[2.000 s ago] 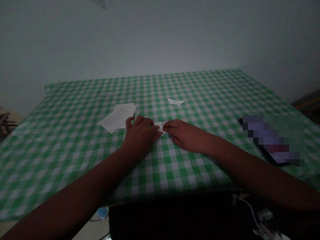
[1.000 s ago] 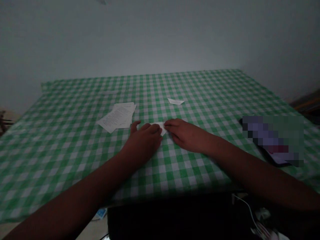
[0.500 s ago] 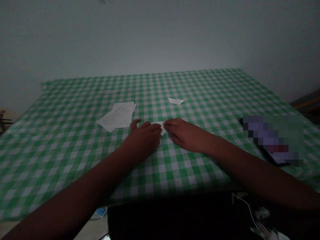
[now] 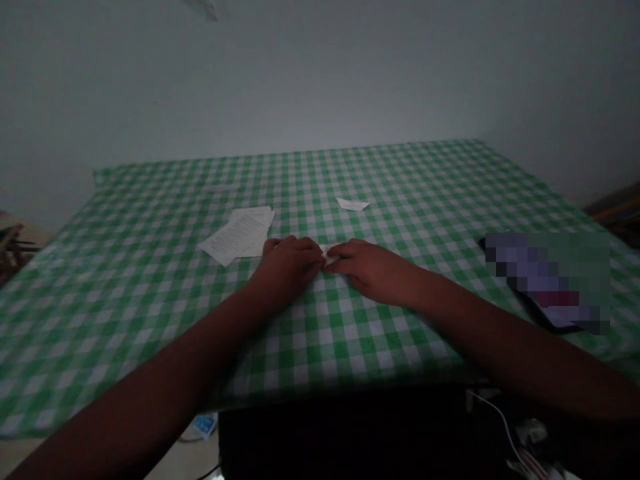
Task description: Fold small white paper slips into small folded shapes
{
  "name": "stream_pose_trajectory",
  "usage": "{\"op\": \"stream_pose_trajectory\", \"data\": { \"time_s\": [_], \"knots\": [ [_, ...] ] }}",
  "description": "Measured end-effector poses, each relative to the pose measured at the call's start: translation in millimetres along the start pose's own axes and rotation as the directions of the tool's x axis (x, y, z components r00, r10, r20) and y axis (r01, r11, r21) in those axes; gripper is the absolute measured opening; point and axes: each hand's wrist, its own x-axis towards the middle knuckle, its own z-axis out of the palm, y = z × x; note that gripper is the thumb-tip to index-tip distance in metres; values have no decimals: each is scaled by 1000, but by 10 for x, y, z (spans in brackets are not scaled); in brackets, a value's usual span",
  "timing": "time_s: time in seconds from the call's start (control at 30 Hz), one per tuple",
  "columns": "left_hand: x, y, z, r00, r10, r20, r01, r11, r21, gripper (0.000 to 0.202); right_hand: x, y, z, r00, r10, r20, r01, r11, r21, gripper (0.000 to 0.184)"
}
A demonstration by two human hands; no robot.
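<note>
White folded paper [image 4: 329,251] sits pinched between the fingertips of the left hand [image 4: 287,268] and right hand [image 4: 370,270], just above a green checked tablecloth [image 4: 350,353]. Printed sheets [image 4: 239,233] lie left of the paper, a paper scrap [image 4: 353,204] beyond it.

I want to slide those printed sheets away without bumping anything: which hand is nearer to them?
Left. The left hand sits just right of the printed sheets, almost at their edge; the right hand lies farther right, beyond the small folded paper between the fingertips.

Dim flat light, low contrast, v. dark bottom, wide-angle warp at edges, slightly soft
</note>
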Motion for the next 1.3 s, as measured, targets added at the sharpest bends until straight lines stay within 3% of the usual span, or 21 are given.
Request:
{"op": "stream_pose_trajectory", "data": {
  "time_s": [0.27, 0.57, 1.03, 1.3],
  "knots": [
    [-18, 26, 3, 999, -24, -25, 23, 1000, -10, 19, -15, -8, 3, 1000, -8, 27, 10, 997, -71, 42],
    [-4, 33, -7, 999, -32, -1, 32, 999, -30, 17, -5, 22, -61, 1000, -10, -1, 10, 998, 64, 39],
    [4, -10, 80, 994, -106, -36, 101, 986, -131, 10, -22, 20, -16, 999, -23, 28, 24, 999, -30, 42],
    [18, -73, 67, 995, -101, -22, 96, 981, -170, 24, -21, -2, -35, 1000, -4, 26, 4, 1000, -14, 40]
  ]
}}
